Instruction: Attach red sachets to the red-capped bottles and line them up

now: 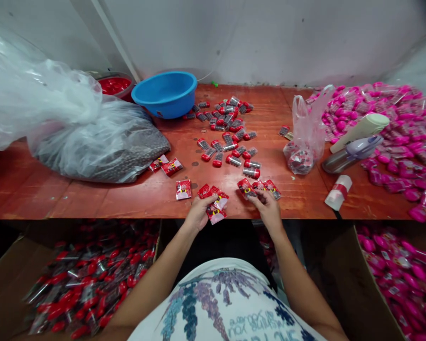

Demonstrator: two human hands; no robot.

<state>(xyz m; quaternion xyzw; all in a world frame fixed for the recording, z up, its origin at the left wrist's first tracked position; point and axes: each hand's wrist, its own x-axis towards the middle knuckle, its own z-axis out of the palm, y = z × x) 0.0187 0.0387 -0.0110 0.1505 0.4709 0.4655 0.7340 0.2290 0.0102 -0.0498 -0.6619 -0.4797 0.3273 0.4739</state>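
My left hand (198,213) is closed on several small red printed packets (216,215), thumb on top, at the table's front edge. In my right hand (269,208) a similar red packet (246,187) is pinched between thumb and fingers. Beside the right fingers lie more red packets (271,188), partly hidden by the hand. A single red packet (183,189) rests left of my left hand, and a few others (172,166) lie by the big plastic bag. Beyond both hands are scattered small clear bottles with red caps (233,161) and dark contents.
A blue basin (165,94) and a large clear bag of dark beads (110,147) stand left. Rightward are a small plastic bag (301,151), a cylinder with a lavender top (351,154), a roll (338,192) and piled pink items (394,118). Filled boxes sit below.
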